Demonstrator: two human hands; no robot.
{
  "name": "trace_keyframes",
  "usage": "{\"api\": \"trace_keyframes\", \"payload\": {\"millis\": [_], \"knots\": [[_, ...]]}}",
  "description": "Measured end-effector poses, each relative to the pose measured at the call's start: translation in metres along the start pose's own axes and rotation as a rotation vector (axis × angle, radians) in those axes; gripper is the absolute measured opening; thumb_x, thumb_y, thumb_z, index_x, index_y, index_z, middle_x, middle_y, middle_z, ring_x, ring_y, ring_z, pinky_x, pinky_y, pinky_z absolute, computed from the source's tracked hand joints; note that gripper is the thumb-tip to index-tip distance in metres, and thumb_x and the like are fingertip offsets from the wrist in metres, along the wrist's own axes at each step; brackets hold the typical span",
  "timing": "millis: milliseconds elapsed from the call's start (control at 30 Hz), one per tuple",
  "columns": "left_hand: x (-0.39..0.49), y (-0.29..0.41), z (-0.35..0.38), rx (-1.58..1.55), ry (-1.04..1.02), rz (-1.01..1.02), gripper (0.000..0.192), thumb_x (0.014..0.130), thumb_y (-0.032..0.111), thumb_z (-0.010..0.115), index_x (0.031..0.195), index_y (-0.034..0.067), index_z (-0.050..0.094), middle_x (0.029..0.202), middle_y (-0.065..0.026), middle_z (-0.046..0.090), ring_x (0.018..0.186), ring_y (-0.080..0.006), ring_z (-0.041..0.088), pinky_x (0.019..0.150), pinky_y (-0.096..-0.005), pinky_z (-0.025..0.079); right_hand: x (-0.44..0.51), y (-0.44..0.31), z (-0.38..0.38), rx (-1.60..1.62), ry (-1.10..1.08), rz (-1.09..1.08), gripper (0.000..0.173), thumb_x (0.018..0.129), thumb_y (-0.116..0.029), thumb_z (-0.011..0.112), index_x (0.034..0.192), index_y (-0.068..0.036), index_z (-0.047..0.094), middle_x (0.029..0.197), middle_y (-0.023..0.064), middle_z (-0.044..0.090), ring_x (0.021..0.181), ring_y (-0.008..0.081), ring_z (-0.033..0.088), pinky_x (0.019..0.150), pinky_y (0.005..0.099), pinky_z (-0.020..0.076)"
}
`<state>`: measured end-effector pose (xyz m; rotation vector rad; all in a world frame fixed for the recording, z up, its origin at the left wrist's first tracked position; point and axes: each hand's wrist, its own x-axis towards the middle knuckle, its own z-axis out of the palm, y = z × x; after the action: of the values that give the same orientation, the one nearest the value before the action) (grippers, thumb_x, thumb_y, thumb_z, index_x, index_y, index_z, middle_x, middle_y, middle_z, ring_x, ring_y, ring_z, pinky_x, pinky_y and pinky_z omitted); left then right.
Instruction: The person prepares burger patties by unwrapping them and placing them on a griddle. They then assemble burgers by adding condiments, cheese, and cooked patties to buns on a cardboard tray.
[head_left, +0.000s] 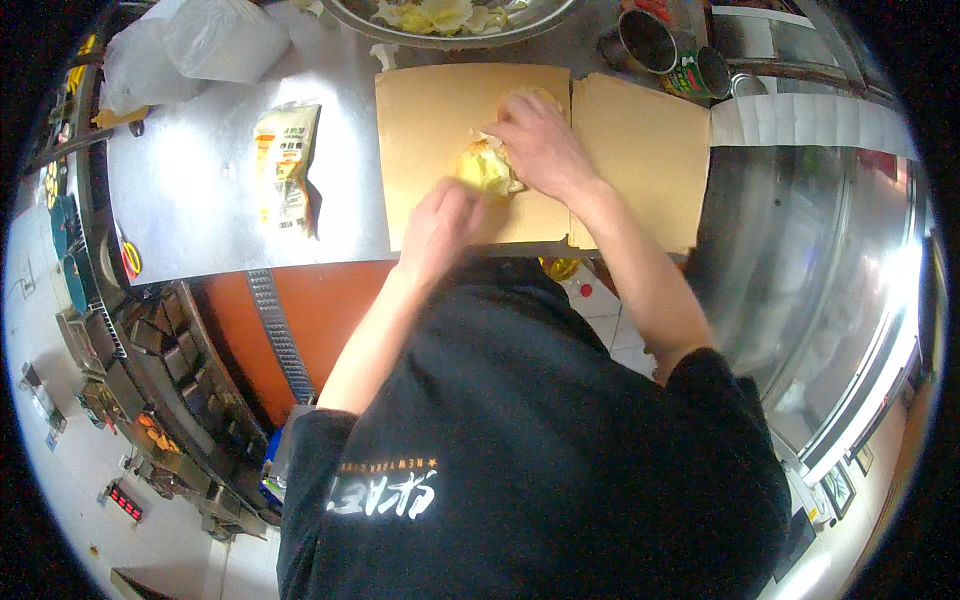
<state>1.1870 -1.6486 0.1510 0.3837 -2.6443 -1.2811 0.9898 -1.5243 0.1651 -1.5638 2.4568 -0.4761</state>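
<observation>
A bun piece topped with pale yellow-green lettuce (486, 169) lies near the middle of a flattened cardboard sheet (420, 112). At its lower left edge is my left hand (448, 217), blurred, its fingers bent; whether they grip anything does not show. My right hand (541, 142) reaches over from the right, its fingertips on or just above a second round bun piece (551, 100), mostly hidden beneath them. Its wrist side is beside the lettuce. Left of the cardboard, a printed plastic sauce packet (286, 169) lies on the metal table.
A steel bowl of lettuce (450, 39) stands beyond the cardboard. White plastic bags (225, 41) are at the back left, scissors with yellow and red handles (130, 257) at the left edge. A metal cup (647, 41) and a green can (701, 73) stand at the back right.
</observation>
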Motion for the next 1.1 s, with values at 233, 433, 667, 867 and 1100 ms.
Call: {"api": "trace_keyframes", "payload": {"millis": [233, 433, 667, 867, 1100], "knots": [[0.004, -0.002, -0.008, 0.038, -0.063, 0.010, 0.023, 0.091, 0.005, 0.070, 0.114, 0.007, 0.070, 0.095, -0.0133, 0.066, 0.084, -0.0315, 0.068, 0.072, -0.0376, 0.058, 0.048, -0.005, 0.013, -0.336, -0.261, -0.172, 0.018, 0.087, -0.012, 0.064, 0.100, -0.008, 0.077, 0.114, 0.0145, 0.063, 0.116, 0.0336, 0.056, 0.100, 0.0463, 0.0448], [-0.024, -0.061, -0.071, 0.228, 0.393, -0.310, 0.030, 0.087, 0.013, 0.075, 0.115, 0.002, 0.068, 0.107, -0.0176, 0.067, 0.102, -0.0395, 0.062, 0.092, -0.0492, 0.050, 0.009, -0.011, -0.017, 0.045, -0.189, -0.078, 0.010, 0.087, -0.011, 0.068, 0.092, -0.004, 0.073, 0.101, 0.0132, 0.065, 0.104, 0.0333, 0.062, 0.093, 0.0452, 0.0479], [-0.001, -0.145, -0.146, 0.650, 0.274, -0.607, 0.102, 0.077, 0.041, 0.088, 0.150, -0.009, 0.035, 0.135, -0.0319, 0.053, 0.122, -0.0441, 0.058, 0.102, -0.0513, 0.050, -0.040, -0.057, -0.004, 0.106, 0.041, -0.035, 0.021, 0.087, -0.007, 0.065, 0.105, -0.003, 0.075, 0.098, 0.0135, 0.063, 0.099, 0.0316, 0.063, 0.090, 0.0445, 0.0504], [0.014, -0.162, -0.170, 0.221, 0.251, -0.762, 0.054, 0.083, 0.025, 0.080, 0.125, -0.005, 0.064, 0.109, -0.0259, 0.074, 0.106, -0.0351, 0.073, 0.091, -0.0445, 0.057, -0.049, -0.050, -0.020, 0.420, 0.179, 0.413, 0.016, 0.096, -0.007, 0.068, 0.107, 0.004, 0.074, 0.097, 0.0135, 0.068, 0.082, 0.0239, 0.066, 0.076, 0.0343, 0.0533], [-0.027, -0.048, -0.146, -0.337, 0.236, -0.321, 0.046, 0.089, 0.007, 0.072, 0.131, 0.002, 0.056, 0.113, -0.0128, 0.070, 0.101, -0.0203, 0.069, 0.089, -0.0362, 0.056, -0.054, -0.085, -0.029, 1.383, 0.161, 0.502, 0.065, 0.100, -0.041, 0.070, 0.148, -0.002, 0.051, 0.124, 0.0104, 0.068, 0.116, 0.0186, 0.064, 0.098, 0.0343, 0.0514]]}}
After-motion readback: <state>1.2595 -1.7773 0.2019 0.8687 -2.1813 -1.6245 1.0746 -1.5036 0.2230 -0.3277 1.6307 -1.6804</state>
